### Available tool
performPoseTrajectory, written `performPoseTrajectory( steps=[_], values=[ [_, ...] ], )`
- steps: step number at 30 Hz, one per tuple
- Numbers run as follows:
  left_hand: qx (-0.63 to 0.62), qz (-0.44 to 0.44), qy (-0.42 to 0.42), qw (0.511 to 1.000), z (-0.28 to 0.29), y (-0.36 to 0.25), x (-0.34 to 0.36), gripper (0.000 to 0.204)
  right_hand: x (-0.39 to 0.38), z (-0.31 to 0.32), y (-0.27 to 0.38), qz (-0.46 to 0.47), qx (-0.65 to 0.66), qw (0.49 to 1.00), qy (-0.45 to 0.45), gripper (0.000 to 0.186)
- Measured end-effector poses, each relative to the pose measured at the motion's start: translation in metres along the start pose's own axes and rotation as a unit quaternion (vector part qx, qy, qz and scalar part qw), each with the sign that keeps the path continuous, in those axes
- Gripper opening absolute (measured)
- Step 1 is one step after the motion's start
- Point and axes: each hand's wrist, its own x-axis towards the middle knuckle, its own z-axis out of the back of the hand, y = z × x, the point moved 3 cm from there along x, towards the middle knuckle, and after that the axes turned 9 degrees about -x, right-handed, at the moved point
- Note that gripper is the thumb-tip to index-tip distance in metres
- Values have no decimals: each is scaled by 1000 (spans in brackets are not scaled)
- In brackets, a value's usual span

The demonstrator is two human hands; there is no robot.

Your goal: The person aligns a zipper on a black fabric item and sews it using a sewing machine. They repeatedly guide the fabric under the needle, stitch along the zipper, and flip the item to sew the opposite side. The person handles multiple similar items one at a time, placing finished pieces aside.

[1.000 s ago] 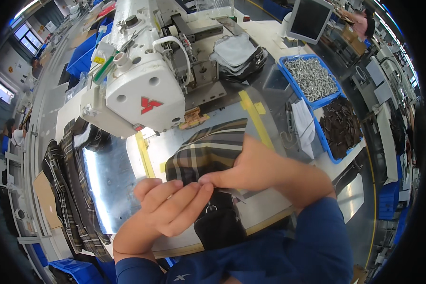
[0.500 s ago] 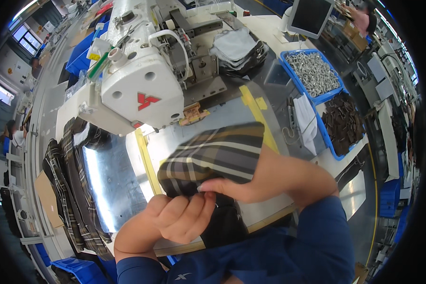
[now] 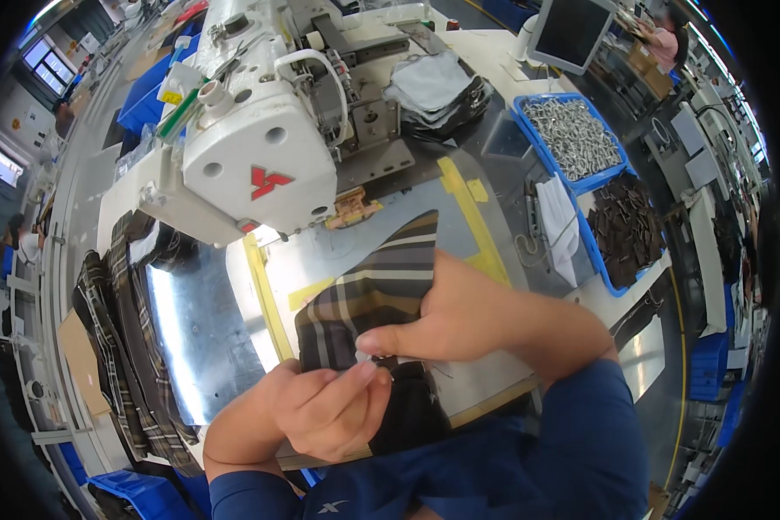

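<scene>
A dark plaid fabric piece (image 3: 368, 290) with grey, brown and white stripes is held up in front of the sewing machine. My right hand (image 3: 459, 316) grips its right side, thumb in front and the other fingers hidden behind the cloth. My left hand (image 3: 325, 412) is closed in a pinch at the cloth's lower edge, its fingertips touching the right thumb. Something small and whitish shows between the fingertips; I cannot make out what it is. Black cloth (image 3: 407, 403) hangs just below my hands.
The white sewing machine (image 3: 260, 160) stands ahead, slightly left. Plaid pieces (image 3: 126, 338) hang at the left edge of the table. Right lie blue trays, one with metal hardware (image 3: 572, 130), one with brown pieces (image 3: 624, 230), and a white cloth (image 3: 556, 225). Stacked grey pieces (image 3: 433, 87) lie behind.
The plaid cloth has tilted and narrowed, its upper right corner shifting left. My right hand has moved slightly left, and my left hand has turned, its fingers lower.
</scene>
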Motion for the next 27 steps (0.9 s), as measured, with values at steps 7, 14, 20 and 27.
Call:
performPoseTrajectory(
  steps=[7,14,20,27],
  values=[
    [-80,59,-26,995,-5,8,0,17,-4,-5,4,-38,41,993,-102,42],
    [-107,126,-28,986,10,14,0,22,-19,19,27,-104,98,984,-103,50],
    [-134,142,-19,981,17,11,4,19,-15,18,32,115,-208,966,-106,37],
    [-145,98,-51,983,17,8,5,16,-16,8,55,274,-459,806,-253,22]
  ],
)
